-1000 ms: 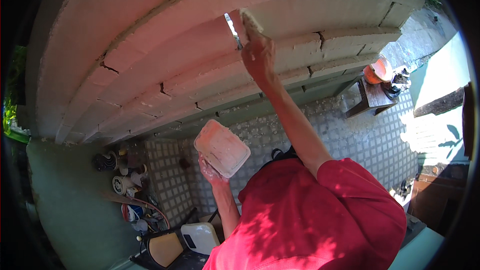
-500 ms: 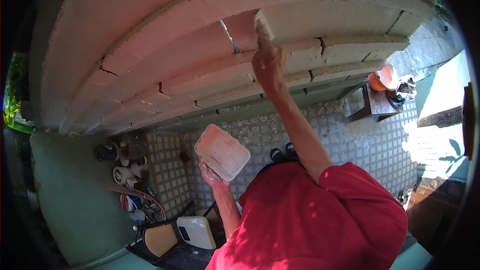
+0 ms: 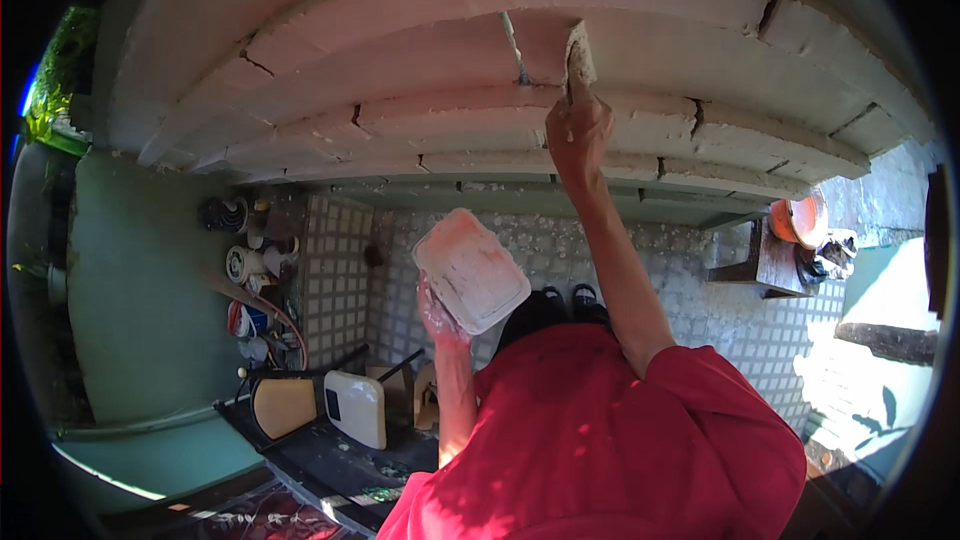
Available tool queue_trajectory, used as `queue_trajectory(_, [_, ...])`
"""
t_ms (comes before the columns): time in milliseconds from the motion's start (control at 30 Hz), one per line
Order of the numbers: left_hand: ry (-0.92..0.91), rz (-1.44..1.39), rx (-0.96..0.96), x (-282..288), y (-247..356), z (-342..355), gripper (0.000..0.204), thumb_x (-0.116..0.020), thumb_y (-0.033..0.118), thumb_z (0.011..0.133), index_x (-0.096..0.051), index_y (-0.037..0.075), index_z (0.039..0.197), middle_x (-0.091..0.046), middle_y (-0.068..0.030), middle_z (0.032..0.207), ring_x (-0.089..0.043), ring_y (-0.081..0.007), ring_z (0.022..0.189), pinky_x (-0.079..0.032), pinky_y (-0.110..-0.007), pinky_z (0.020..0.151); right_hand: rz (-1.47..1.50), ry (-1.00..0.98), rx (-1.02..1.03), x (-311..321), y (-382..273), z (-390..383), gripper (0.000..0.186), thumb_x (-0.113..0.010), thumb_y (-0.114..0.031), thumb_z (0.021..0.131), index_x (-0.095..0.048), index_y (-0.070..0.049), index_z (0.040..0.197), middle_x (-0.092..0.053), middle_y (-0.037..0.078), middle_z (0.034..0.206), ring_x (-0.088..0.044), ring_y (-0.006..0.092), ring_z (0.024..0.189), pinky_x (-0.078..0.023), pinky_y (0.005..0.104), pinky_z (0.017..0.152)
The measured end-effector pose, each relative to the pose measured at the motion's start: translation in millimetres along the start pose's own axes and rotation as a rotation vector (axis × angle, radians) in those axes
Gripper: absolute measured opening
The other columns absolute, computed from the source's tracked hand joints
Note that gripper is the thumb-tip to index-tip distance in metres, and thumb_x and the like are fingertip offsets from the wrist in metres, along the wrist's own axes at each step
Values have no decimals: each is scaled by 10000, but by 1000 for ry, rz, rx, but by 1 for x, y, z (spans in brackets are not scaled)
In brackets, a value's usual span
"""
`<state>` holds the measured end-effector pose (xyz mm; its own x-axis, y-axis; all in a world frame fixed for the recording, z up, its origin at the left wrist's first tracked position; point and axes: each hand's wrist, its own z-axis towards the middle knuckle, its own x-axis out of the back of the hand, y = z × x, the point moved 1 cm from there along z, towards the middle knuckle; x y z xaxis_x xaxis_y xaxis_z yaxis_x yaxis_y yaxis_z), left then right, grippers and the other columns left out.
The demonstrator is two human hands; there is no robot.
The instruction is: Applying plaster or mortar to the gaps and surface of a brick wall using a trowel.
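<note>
My right hand [image 3: 580, 130] is closed round a flat, cream-crusted tool [image 3: 578, 52], which looks like a brush, held at a pale recessed board [image 3: 545, 40] between two cracked ledges. A narrow slot [image 3: 513, 40] runs through that board just left of the tool. Lower and to the left, my left hand [image 3: 438, 310] grips a rectangular plastic container [image 3: 470, 265] from beneath and beside it; the container is smeared with pinkish-white paste.
An orange bucket [image 3: 800, 220] and dark bundle sit on a wooden bench [image 3: 760, 265] at right. Assorted containers [image 3: 245, 260] line the left wall. Below them are chairs or seats [image 3: 355, 407]. A speckled tiled floor [image 3: 660, 260] lies beneath, with my sandalled feet on it.
My right hand and tool have moved rightward along the board, away from the slot. My left hand and container sit higher in the picture; the view has also shifted, raising the floor and side objects.
</note>
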<state>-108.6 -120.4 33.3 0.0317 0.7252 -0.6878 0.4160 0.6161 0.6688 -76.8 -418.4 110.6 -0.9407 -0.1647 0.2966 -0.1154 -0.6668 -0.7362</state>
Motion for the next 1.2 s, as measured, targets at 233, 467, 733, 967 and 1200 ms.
queue_trajectory(233, [-57,-156,82,-3,3,22,453,-408,334,994,-475,82,1364,-549,-93,1345,-544,-288,1212,-445,-432,1032,944,-478,-334,-25,5,-26,427,-519,35,798,-586,-7,1218,-669,132,1060,-673,273,902,-576,375,775])
queue_trajectory(467, [-52,-113,87,9,12,64,456,-431,351,994,-482,72,1350,-558,-88,1332,-549,-267,1208,-451,-424,1027,1302,-491,-772,17,-28,-43,534,-543,13,810,-422,59,1329,-568,173,1273,-623,329,1106,-564,479,898])
queue_trajectory(733, [-226,5,290,7,83,124,483,-465,385,988,-479,71,1356,-570,-86,1319,-570,-255,1180,-467,-416,1009,1375,-275,-729,-20,-45,-77,560,-553,13,801,-409,62,1340,-559,185,1276,-602,342,1131,-516,534,954])
queue_trajectory(967, [-299,16,544,27,152,171,579,-548,423,941,-457,41,1366,-569,-112,1300,-575,-250,1168,-465,-413,1007,1153,-191,-655,-61,-117,-112,479,-540,15,808,-476,77,1279,-602,201,1200,-631,329,1079,-532,516,926])
queue_trajectory(1200, [-348,117,691,51,186,202,660,-588,472,909,-436,29,1374,-580,-125,1257,-587,-241,1147,-498,-406,965,1087,-98,-725,-87,-145,-161,537,-535,-42,838,-417,29,1357,-537,179,1305,-587,347,1149,-514,566,930])
